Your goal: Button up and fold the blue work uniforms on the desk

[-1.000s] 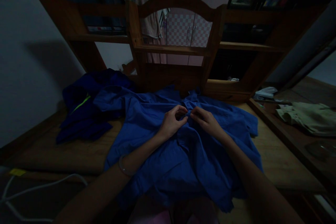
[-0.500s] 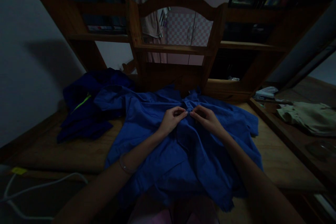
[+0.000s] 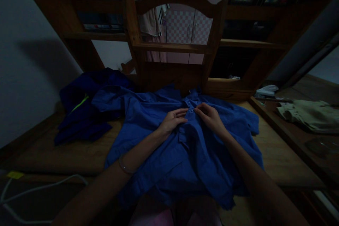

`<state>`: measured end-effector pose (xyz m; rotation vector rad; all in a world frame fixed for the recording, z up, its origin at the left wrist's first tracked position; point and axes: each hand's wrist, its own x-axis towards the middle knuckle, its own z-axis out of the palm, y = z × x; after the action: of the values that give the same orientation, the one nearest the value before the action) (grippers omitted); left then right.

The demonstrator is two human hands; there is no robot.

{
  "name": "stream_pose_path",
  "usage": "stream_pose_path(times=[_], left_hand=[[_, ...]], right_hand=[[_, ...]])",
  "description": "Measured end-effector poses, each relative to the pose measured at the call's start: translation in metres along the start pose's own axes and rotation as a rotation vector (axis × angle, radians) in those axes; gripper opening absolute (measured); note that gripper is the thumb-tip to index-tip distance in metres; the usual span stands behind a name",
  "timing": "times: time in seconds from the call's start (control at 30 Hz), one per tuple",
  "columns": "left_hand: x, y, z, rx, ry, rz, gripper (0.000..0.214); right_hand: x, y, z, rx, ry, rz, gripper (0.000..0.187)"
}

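A blue button-up shirt lies spread across the wooden table, its collar toward the far side. My right hand pinches the front placket between thumb and fingertips, beside a small button. Another button shows higher up, nearer the collar. Just left of the placket, my left hand rests against the fabric, its fingers stretched out and its thumb apart from them. A thin bracelet circles the left forearm. Below the hands, the front panels lie in loose folds.
Dark blue clothing with a yellow-green stripe is heaped at the left. A wooden shelf frame rises behind the table. Folded pale cloth lies on the right-hand surface. A white cable hangs at the front left.
My left thumb and fingers have parted and drawn slightly left from the placket. A button between the hands is now uncovered. My right hand still pinches the cloth.
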<state>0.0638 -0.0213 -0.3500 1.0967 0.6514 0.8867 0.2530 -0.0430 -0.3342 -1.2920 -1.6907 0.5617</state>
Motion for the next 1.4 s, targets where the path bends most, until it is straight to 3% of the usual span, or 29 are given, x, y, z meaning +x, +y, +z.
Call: stream_pose_path(times=[0.4, 0.53, 0.67, 0.77, 1.07, 1.17, 1.3, 1.4], left_hand=[[0.003, 0.0, -0.001, 0.159, 0.082, 0.085, 0.049], [-0.001, 0.003, 0.003, 0.242, -0.083, 0.156, 0.073], [-0.007, 0.003, 0.006, 0.265, -0.272, 0.126, 0.091], [-0.009, 0.002, 0.004, 0.333, -0.32, 0.138, 0.094], [0.02, 0.028, -0.015, 0.672, -0.45, 0.406, 0.088], [0.026, 0.026, -0.013, 0.604, -0.395, 0.357, 0.084], [0.022, 0.012, -0.009, 0.408, -0.241, 0.168, 0.076], [0.017, 0.008, -0.01, 0.301, -0.209, 0.083, 0.074]], right_hand=[[-0.003, -0.011, 0.0, -0.091, -0.032, -0.048, 0.025], [-0.001, -0.001, -0.001, -0.088, 0.004, 0.031, 0.034], [0.002, 0.012, -0.007, 0.079, -0.107, 0.299, 0.046], [0.005, 0.02, -0.011, 0.194, -0.153, 0.4, 0.039], [0.014, 0.03, -0.019, 0.238, 0.087, 0.106, 0.032], [0.014, 0.032, -0.023, 0.171, 0.13, 0.078, 0.027], [0.015, 0.037, -0.024, 0.108, 0.161, 0.118, 0.026], [0.014, 0.029, -0.025, 0.001, 0.188, 0.122, 0.025]])
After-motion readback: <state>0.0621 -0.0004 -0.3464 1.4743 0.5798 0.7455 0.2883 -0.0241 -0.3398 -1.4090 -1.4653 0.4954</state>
